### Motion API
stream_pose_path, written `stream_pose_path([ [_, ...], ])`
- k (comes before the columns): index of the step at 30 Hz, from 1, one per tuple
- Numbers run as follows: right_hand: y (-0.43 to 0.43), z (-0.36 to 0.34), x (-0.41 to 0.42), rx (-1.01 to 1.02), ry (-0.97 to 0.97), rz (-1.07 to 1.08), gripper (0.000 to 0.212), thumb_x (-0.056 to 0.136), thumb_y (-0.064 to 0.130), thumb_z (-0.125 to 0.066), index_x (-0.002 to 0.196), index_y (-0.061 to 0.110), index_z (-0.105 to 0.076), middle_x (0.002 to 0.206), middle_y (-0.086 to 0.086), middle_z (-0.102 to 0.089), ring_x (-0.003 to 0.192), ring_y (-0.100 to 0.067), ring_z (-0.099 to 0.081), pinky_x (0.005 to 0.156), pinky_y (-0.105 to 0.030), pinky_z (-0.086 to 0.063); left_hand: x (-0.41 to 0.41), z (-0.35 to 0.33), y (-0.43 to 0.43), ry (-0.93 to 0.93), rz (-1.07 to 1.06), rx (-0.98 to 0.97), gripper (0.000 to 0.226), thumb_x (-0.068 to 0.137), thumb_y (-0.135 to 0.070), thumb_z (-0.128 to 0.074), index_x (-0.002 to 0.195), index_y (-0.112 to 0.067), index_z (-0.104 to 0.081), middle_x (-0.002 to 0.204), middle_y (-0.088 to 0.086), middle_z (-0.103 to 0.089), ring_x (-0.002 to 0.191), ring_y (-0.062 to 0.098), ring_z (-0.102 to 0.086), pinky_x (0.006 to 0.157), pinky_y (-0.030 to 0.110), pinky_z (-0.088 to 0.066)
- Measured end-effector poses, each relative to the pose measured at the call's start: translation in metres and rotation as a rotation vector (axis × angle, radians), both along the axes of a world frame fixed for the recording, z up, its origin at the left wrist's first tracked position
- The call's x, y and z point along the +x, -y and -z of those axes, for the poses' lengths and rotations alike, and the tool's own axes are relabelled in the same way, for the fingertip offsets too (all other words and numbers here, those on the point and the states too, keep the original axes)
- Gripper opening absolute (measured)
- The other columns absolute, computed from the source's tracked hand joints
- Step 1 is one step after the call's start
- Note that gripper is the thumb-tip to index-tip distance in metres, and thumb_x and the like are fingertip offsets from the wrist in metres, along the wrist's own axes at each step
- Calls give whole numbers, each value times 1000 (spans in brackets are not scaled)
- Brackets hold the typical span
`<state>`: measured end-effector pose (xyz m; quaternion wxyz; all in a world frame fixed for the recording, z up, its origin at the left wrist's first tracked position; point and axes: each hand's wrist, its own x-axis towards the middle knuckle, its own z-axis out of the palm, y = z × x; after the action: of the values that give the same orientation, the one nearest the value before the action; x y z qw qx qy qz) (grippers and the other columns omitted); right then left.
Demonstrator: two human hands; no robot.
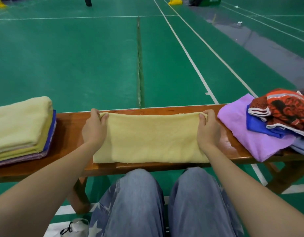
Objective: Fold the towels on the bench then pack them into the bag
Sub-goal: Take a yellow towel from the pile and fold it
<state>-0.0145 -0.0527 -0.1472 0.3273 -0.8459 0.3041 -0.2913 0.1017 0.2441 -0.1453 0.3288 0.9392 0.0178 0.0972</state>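
Fingers [94, 112] of left hand [94, 129] curl over the far-left corner of the yellow towel [147, 141], thumb on top, pinching it. Right hand [208, 130] grips the far-right corner the same way.

Towel lies flat, mid-length on the wooden bench [69, 129], folded to a rectangle. Long axis runs left-right along the bench's length. Short sides face the bench ends. Its near edge sits at the bench's near edge, its far edge just short of the far edge.

Folded towel stack [19, 129] is at the left end of the bench, apart from the yellow towel: pale yellow on top, purple and blue layers under.

Right end has an unfolded pile: lilac towel [242, 132] draped over the near edge, blue towel [260, 128] on it, red-orange patterned towel [284, 110] on top.

Knees in jeans [136, 194] sit under the near edge. White bag-like item [76, 225] with black cord is on the green court floor [79, 57] near the left knee; cannot tell for sure that it is a bag.
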Motion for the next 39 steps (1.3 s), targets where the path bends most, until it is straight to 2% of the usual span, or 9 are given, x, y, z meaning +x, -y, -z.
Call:
stream_pose_path([
  [6,13,20,33,-80,-155,-45,19,101,28,-38,103,14,-51,74,0,-56,64,-17,-52,58,-32,-46,26,14,7,13,5,151,26,100,-34,-38,107,-9,-43,84,3,-56,72,23,-52,61,34,-37],
  [9,18,27,41,-178,-266,-85,20,101,29,-37,101,14,-50,78,-5,-61,69,-24,-58,63,-39,-52,37,25,5,37,36,263,22,101,-32,-36,101,-10,-41,77,7,-59,63,26,-54,54,35,-41],
  [13,24,35,47,-273,-373,-119,19,101,29,-36,97,14,-47,85,-3,-60,72,-23,-57,64,-35,-46,40,38,8,29,53,340,16,101,-29,-32,95,-14,-32,64,-1,-48,52,16,-43,46,30,-27],
  [17,26,38,49,-343,-454,-86,22,101,32,-35,100,14,-47,94,-4,-57,73,-22,-55,59,-30,-41,42,44,12,70,60,376,16,101,-30,-34,95,-14,-35,64,0,-50,52,17,-46,46,30,-32],
  [22,25,35,50,-267,-457,-8,39,97,36,-44,126,11,-36,116,-9,-53,91,-26,-58,62,-30,-40,42,39,11,-4,-17,321,27,99,-33,-39,106,-7,-40,98,8,-49,72,30,-54,57,37,-42],
  [27,20,24,37,-180,-444,-13,54,96,41,-45,138,11,-29,131,-15,-44,115,-29,-44,90,-36,-40,27,37,-4,-33,13,285,44,96,-33,-48,129,-5,-40,124,17,-44,109,33,-48,87,43,-44],
  [31,10,14,18,-102,-518,-111,56,92,40,-52,137,18,-28,132,-15,-39,118,-29,-39,94,-38,-38,5,37,-18,-93,228,295,48,95,-38,-47,139,-20,-39,139,9,-41,126,27,-39,102,44,-36],
  [35,1,4,4,29,-591,-190,61,90,35,-58,140,25,-25,136,-15,-34,121,-32,-38,94,-39,-39,-20,31,-24,-187,276,243,50,93,-42,-50,140,-27,-39,144,6,-37,131,26,-33,107,45,-32],
  [39,5,-2,-7,201,-589,-248,68,86,20,-65,140,29,-24,138,-17,-29,104,-28,-43,84,-34,-39,-32,25,-31,-273,296,232,53,89,-48,-55,137,-28,-44,144,4,-35,131,24,-32,108,45,-31],
])
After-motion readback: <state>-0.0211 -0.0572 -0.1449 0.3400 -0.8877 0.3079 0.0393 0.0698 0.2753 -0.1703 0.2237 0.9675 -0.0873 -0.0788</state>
